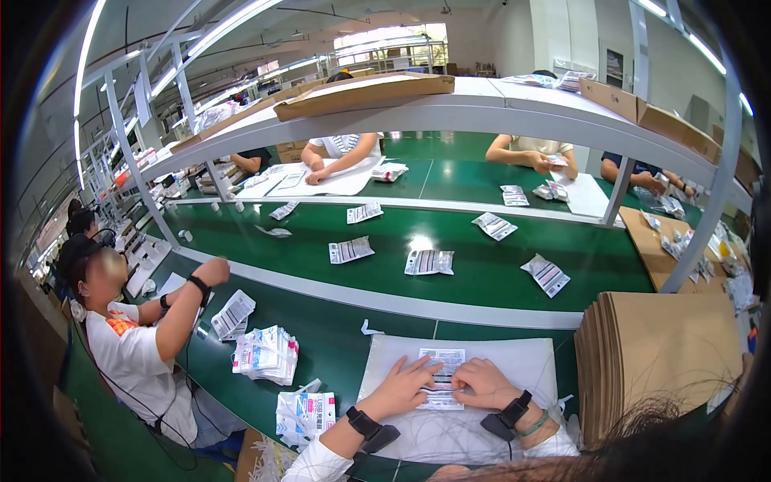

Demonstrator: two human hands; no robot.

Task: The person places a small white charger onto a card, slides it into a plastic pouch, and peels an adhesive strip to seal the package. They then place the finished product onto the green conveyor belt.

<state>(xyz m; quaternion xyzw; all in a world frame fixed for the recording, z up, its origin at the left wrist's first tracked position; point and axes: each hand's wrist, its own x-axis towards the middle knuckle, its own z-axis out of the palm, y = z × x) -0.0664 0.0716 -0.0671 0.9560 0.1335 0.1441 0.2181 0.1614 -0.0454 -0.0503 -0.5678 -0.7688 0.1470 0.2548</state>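
Observation:
A flat packet with a white printed panel [442, 356] lies on a white foam sheet [522, 353] on the green bench. My left hand [404, 381] rests over its left side, fingers stretched out and apart. At the right edge, my right hand [485, 384] has its fingers bent, with fingertips and thumb closed on the packet. The hands partly cover the packet's middle. To the left of my left forearm lies a blue-and-white plastic packet [305, 414]. Beyond it is a pile of similar packets [267, 355].
A tall stack of brown cardboard [642, 361] stands close on the right. Past a metal rail [385, 305], several packets [429, 262] lie scattered on a green surface. A co-worker [132, 345] sits at left with an arm raised; others work across under a shelf [482, 112].

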